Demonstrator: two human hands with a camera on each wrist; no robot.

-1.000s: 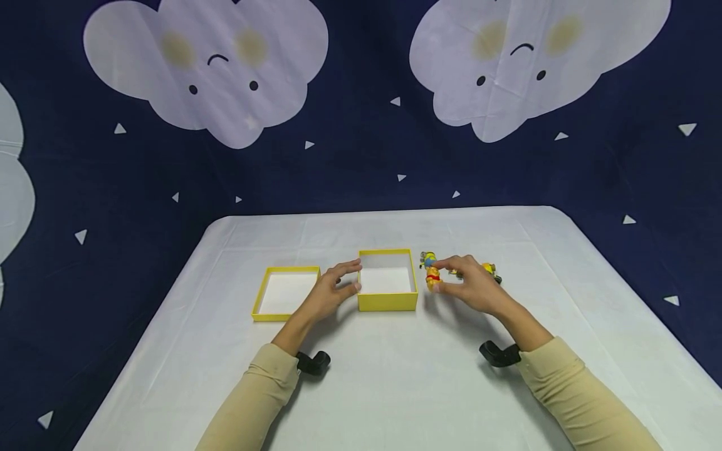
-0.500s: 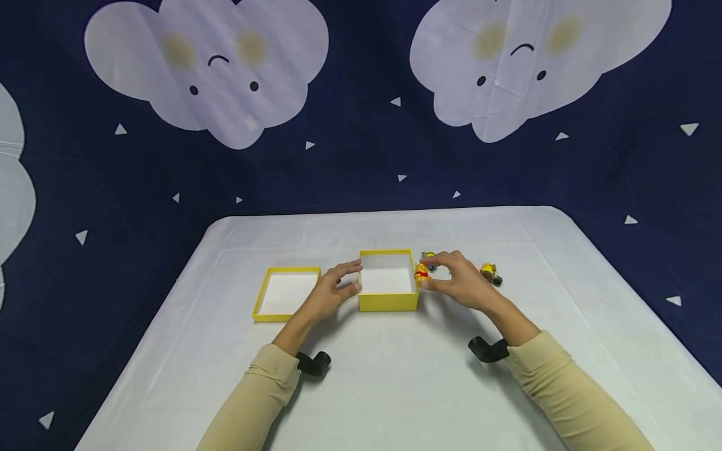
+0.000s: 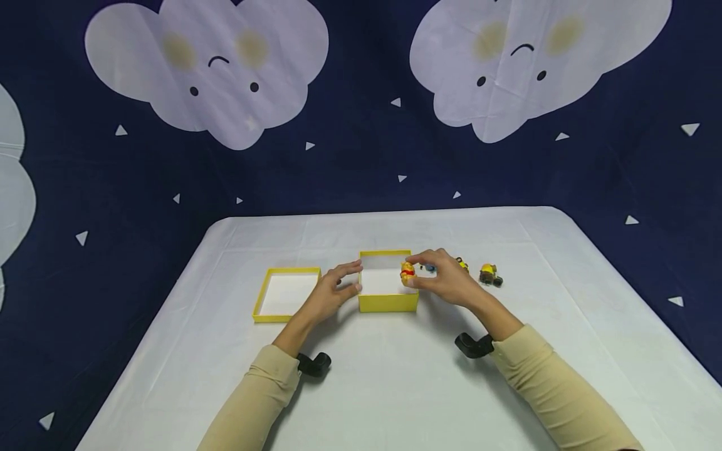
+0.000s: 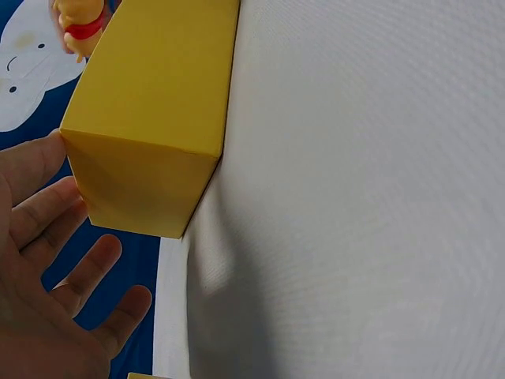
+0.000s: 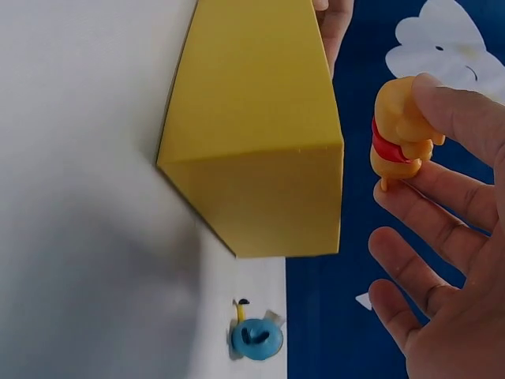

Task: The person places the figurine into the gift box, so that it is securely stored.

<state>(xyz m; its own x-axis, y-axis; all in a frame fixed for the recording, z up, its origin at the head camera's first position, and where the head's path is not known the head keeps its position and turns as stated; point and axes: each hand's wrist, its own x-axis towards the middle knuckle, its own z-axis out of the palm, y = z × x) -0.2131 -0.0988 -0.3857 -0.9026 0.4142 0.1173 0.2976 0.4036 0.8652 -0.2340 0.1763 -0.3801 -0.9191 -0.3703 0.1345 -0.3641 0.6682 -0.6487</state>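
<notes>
Pinching an orange figurine (image 3: 407, 273), right hand (image 3: 450, 282) has moved over the box (image 3: 387, 304); left hand (image 3: 328, 293), spread, touches it.

In the head view, soft, even light covers the smooth white cloth (image 3: 389, 382); faint-edged grey shadows spread on the near side of the fingers of the left hand (image 3: 328, 292) and right hand (image 3: 452, 280). The navy fabric backdrop with pale clouds (image 3: 350, 169), beyond the fingers, is darker. In the left wrist view, the yellow rectangular box (image 4: 158, 87) is dimmer on the end wall beside the fingers. The right wrist view shows a broad, blurry shadow greying the cloth away from the fingers, while the orange, red-banded toy figure (image 5: 393, 126) between them is fairly sharp.
</notes>
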